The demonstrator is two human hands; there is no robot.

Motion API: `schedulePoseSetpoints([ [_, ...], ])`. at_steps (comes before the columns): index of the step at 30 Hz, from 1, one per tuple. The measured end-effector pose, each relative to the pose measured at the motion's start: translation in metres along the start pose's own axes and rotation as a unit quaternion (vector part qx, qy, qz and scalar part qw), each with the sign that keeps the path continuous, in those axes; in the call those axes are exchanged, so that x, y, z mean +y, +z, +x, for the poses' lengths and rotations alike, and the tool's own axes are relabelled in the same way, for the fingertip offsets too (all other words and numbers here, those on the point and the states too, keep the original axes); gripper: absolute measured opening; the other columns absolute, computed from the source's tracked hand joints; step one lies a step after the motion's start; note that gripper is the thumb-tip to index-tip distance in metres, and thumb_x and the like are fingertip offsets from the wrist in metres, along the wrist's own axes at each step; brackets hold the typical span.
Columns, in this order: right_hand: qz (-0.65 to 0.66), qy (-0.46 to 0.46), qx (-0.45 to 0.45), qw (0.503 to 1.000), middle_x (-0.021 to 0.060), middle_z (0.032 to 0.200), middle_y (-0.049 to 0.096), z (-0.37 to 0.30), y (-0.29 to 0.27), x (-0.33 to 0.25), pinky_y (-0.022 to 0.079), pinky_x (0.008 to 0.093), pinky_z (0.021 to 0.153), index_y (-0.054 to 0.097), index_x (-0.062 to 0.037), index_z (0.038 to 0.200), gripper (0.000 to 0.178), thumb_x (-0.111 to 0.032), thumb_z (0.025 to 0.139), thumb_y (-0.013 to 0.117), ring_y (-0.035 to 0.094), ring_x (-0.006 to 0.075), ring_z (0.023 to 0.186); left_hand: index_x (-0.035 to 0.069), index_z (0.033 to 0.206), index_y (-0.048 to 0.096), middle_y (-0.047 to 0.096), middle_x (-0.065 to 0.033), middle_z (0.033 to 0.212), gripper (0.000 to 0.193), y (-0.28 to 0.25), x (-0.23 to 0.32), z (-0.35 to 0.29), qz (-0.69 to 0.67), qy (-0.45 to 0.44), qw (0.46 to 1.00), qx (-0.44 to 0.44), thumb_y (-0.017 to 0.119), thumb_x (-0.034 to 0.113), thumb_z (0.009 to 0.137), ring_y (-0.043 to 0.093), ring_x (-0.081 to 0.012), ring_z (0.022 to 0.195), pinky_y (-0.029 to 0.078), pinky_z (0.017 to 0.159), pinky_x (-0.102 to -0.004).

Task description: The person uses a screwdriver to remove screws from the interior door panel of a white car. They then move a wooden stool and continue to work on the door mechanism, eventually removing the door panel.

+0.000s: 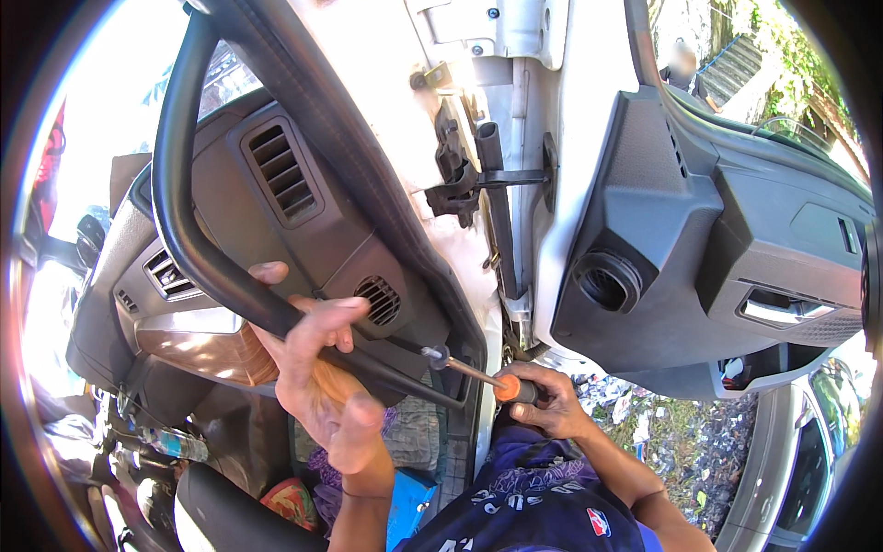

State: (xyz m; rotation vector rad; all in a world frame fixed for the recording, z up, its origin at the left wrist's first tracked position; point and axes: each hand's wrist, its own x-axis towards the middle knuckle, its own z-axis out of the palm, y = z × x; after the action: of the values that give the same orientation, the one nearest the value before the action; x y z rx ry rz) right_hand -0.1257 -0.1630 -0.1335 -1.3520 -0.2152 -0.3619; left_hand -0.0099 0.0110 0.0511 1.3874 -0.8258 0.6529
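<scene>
Dashboard (276,198) beside open car door (699,230)

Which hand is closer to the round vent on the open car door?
Right. The right hand holds a screwdriver just below the round vent; the left hand grips the black rubber strip, farther left.

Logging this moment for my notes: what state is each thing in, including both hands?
Car door: swung open.
Rubber door seal: pulled loose from the frame.
Left hand: gripping the rubber door seal.
Right hand: closed around the screwdriver.
Screwdriver: tip at the door frame edge.
</scene>
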Motion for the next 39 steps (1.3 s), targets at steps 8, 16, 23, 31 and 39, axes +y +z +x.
schedulePoseSetpoints([
  [8,-0.009,0.023,0.09,0.996,0.0127,0.122,0.067,-0.031,-0.027,0.022,0.047,0.0368,0.104,0.062,0.0013,0.132,0.052,-0.016,0.087,0.081,0.063,0.0222,0.114,-0.001,0.155,0.019,0.038,-0.0221,0.135,0.103,0.001,-0.001,0.003,-0.19,-0.013,0.981,0.033,0.07,0.052,0.082,0.048,-0.0209,0.093,0.038,0.072,-0.0303],
  [16,-0.018,0.018,0.162,0.986,0.0112,0.107,0.066,-0.043,-0.045,0.018,0.053,0.0339,0.085,0.063,0.001,0.124,0.055,-0.028,0.083,0.086,0.065,0.0193,0.094,-0.013,0.141,0.028,0.051,-0.0115,0.098,0.101,-0.029,-0.013,0.027,-0.348,-0.135,0.919,-0.125,0.07,0.059,0.085,0.047,-0.0108,0.071,0.036,0.058,-0.024],
  [23,0.021,0.024,0.171,0.985,0.0088,0.108,0.067,-0.063,-0.051,0.018,0.053,0.0325,0.087,0.063,0.0019,0.126,0.057,-0.027,0.083,0.086,0.066,0.0169,0.096,-0.004,0.103,0.051,0.038,0.0023,0.065,0.028,-0.016,-0.014,0.035,-0.394,-0.133,0.903,-0.107,0.055,0.024,0.103,0.031,-0.0023,0.048,0.024,0.043,-0.0197],
  [31,0.005,0.018,0.183,0.983,0.0081,0.101,0.066,-0.088,-0.05,0.013,0.052,0.0303,0.081,0.063,0.0039,0.122,0.053,-0.027,0.084,0.084,0.063,0.0153,0.09,0.003,0.096,0.057,0.038,0.0053,0.064,0.022,0.005,0.007,0.028,-0.216,-0.16,0.963,0.034,0.063,0.024,0.096,0.031,-0.0029,0.05,0.026,0.047,-0.0208],
  [39,0.019,0.03,0.24,0.97,0.0087,0.111,0.066,-0.124,-0.046,0.046,0.05,0.0326,0.092,0.064,0.0035,0.125,0.051,-0.021,0.085,0.083,0.063,0.0176,0.101,0.008,0.088,0.055,0.035,0.0064,0.066,0.017,0.01,0.012,0.026,-0.204,-0.171,0.963,0.049,0.056,0.022,0.098,0.032,-0.003,0.054,0.025,0.051,-0.0215],
])
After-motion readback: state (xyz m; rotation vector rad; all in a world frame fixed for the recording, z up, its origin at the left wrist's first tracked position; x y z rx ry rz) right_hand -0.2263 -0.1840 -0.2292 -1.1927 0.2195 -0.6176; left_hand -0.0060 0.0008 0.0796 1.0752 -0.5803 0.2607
